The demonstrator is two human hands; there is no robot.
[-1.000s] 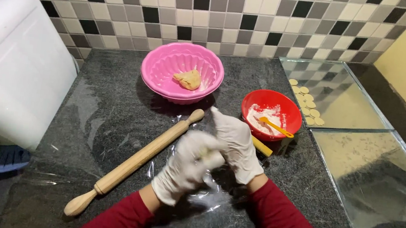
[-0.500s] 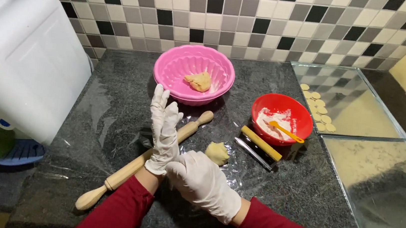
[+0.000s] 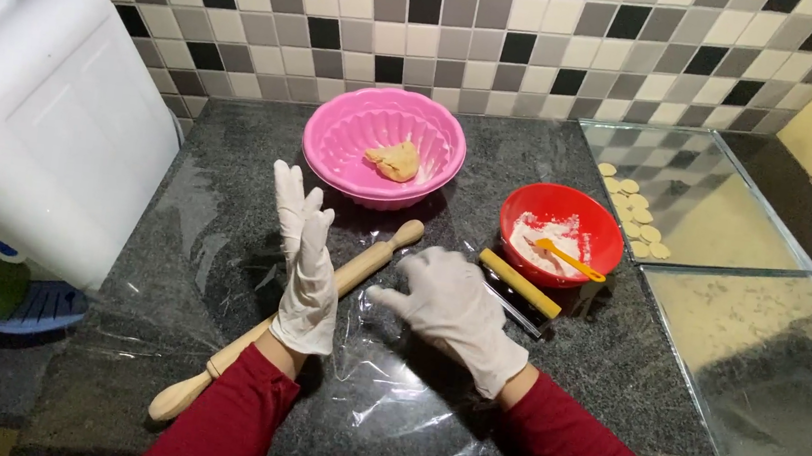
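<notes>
Fingers (image 3: 294, 196) of left hand (image 3: 306, 273) straight, spread, empty, edge-on above rolling pin (image 3: 291, 317); right hand (image 3: 452, 313) flat, pressing plastic sheet (image 3: 378, 396) onto counter (image 3: 222, 158) (dough underneath hidden).

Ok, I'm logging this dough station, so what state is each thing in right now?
Left hand: gloved, raised edge-on, empty.
Right hand: gloved, palm down on the plastic sheet.
Rolling pin: lying flat, untouched.
Pink bowl: holds one dough lump.
Red bowl: flour and an orange spoon inside.
</notes>
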